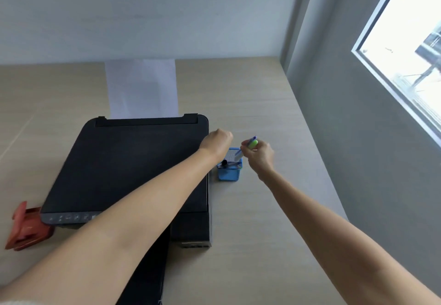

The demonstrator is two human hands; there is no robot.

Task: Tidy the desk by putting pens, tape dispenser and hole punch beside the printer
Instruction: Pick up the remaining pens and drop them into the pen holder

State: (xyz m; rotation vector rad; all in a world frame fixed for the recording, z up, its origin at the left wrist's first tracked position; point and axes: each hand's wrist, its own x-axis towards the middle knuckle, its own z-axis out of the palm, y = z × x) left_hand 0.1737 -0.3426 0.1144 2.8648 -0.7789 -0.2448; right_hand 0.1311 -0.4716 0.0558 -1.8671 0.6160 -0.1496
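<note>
1. The pens (249,144) looked light, stiff and smooth-barrelled, so by my reckoning they needed only a light pinch around mid-barrel; gripped too near one end they could pivot or slip.
2. They were a small bunch, one with a green cap and one blue, held over the open top of a blue mesh pen holder (229,169) that stood on the surface (262,221) just beside the right edge of the black printer (128,166).
3. The right hand (260,155) had its fingers (245,150) curled closed around that bunch, tips angled down toward the holder.
4. A few pens already sat inside the holder, one with a black cap.
5. The left hand (218,143) was clenched into a loose fist above the printer's right rear corner; whether it held anything could not be told.
6. The holder seemed light and easy to tip, so a steadying touch on its rim would have helped.
7. A red hole punch (26,229) lay at the printer's front left corner, touching it or nearly so; it looked heavier and rigid, best taken across its body.
8. No tape dispenser was in view.
</note>
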